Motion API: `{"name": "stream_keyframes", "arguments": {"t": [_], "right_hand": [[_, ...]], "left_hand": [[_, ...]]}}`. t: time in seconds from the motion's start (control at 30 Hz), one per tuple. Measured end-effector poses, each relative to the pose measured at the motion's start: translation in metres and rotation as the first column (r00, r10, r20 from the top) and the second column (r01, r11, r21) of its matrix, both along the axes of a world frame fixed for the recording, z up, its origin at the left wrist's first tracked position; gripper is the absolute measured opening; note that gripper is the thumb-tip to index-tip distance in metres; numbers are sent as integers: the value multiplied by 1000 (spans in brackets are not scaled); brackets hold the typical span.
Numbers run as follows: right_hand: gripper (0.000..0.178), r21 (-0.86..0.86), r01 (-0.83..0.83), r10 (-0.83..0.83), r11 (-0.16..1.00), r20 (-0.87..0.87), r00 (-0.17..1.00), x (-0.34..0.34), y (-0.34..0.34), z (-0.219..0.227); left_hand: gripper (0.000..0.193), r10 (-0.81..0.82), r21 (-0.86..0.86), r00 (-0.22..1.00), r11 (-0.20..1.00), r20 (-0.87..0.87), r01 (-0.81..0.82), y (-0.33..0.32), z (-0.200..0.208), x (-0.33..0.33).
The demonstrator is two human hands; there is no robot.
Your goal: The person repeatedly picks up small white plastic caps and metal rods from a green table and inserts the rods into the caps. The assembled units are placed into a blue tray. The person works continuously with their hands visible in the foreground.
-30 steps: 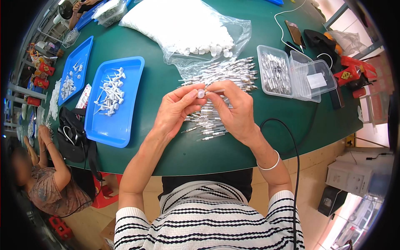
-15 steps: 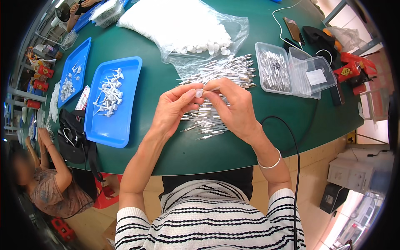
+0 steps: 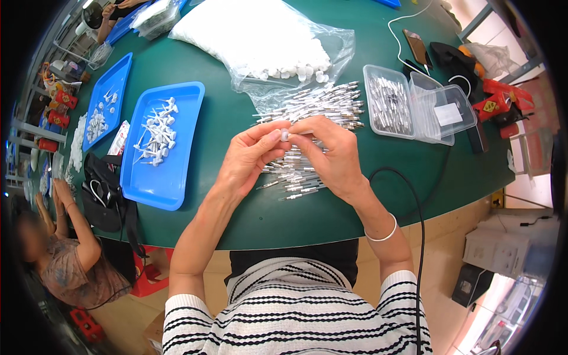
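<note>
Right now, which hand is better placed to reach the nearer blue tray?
Probably left: the left hand is closer to the nearer blue tray; the right hand lies farther off, beyond the white cap.

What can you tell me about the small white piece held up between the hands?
The small white piece looks roundish and smooth, like plastic. It is pinched in the fingers of the left hand, off the green table, with the pile of slender silver and white parts showing behind. The fingers of the right hand meet its right side and seem to touch it. They hide much of it, so its full shape and anything fitted to it cannot be told.
</note>
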State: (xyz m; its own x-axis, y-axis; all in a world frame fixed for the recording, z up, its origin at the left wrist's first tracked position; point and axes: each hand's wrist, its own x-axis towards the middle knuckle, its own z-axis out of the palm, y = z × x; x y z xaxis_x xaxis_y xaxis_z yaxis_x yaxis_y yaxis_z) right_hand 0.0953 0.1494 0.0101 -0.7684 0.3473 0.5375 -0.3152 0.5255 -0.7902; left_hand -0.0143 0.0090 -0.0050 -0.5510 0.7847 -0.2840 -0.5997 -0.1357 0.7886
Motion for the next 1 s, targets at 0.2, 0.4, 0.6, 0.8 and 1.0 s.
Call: {"name": "stream_keyframes", "arguments": {"t": [0.2,0.4,0.6,0.8,1.0], "right_hand": [[13,-165,-81,98,983,100,990,1,9,1],[11,-175,-39,105,984,388,916,8,11,20],[7,23,-46,38,999,269,962,6,6,10],[7,153,15,-34,988,118,992,6,2,5],[11,61,-87,71,994,231,970,8,9,10]], "left_hand": [[30,13,42,997,999,-72,-10,-3,-2,-7],[35,103,104,943,992,-318,-73,-2,7,3],[26,77,91,943,995,-325,-50,-3,0,0],[20,72,100,934,994,-349,-39,-3,1,1],[19,49,109,938,994,-343,-12,-4,2,3]]}}
